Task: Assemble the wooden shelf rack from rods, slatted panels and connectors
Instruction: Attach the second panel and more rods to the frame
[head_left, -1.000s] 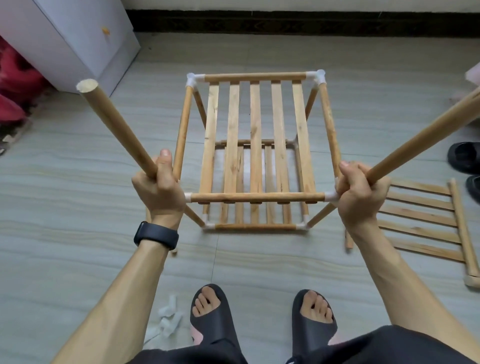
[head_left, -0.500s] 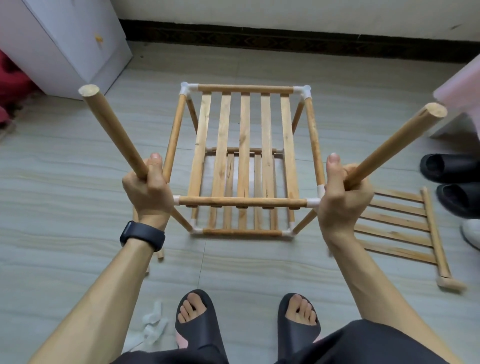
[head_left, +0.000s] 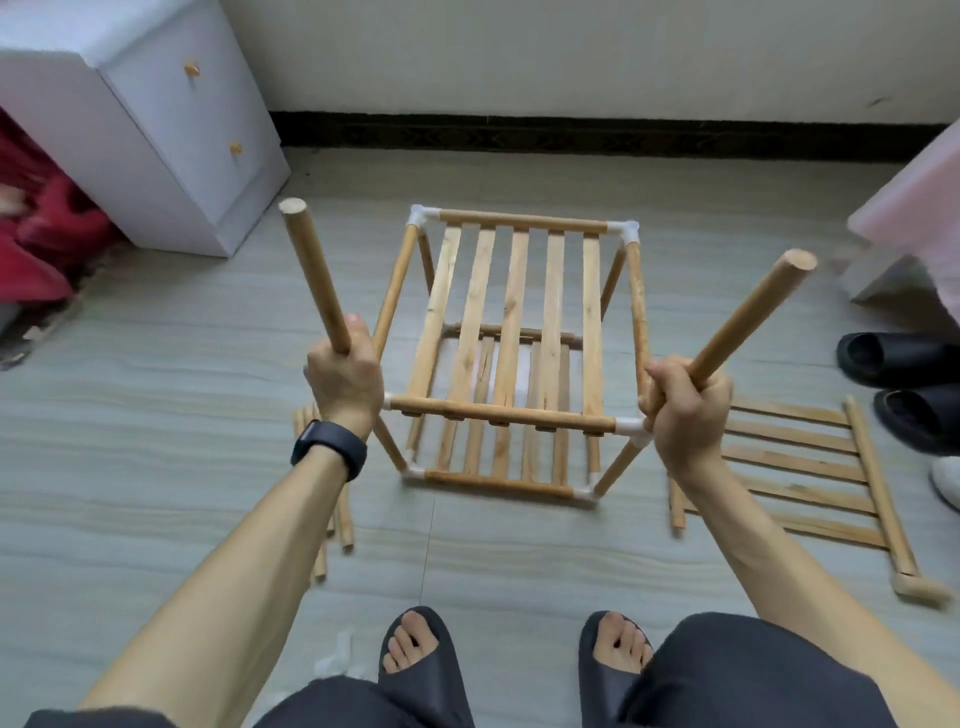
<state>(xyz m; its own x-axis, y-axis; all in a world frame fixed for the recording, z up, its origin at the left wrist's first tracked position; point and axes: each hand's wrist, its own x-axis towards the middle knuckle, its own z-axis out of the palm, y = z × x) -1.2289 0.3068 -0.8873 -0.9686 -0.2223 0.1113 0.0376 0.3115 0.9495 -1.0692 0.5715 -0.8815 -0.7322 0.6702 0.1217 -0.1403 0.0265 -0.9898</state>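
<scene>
A two-tier wooden rack (head_left: 511, 332) with slatted shelves and white corner connectors stands on the floor ahead of me. My left hand (head_left: 344, 375) grips a wooden rod (head_left: 314, 273) that rises from the rack's near left corner. My right hand (head_left: 684, 404) grips a second rod (head_left: 748, 325) slanting up and right from the near right corner connector (head_left: 632, 427). Both rods' lower ends are hidden by my fists. A spare slatted panel (head_left: 800, 475) lies flat on the floor to the right. Loose rods (head_left: 332, 525) lie on the floor under my left forearm.
A white drawer cabinet (head_left: 156, 119) stands at the back left beside red cloth (head_left: 47, 239). A pink piece of furniture (head_left: 919, 208) and black slippers (head_left: 898, 358) sit at the right. My feet in black slides (head_left: 421, 660) are just in front of the rack. White scraps (head_left: 335, 657) lie near my left foot.
The view has tilted up and pulled back. Both rods stand steeper than before, their tops swung inward, with my hands still gripping them at the rack's near corners.
</scene>
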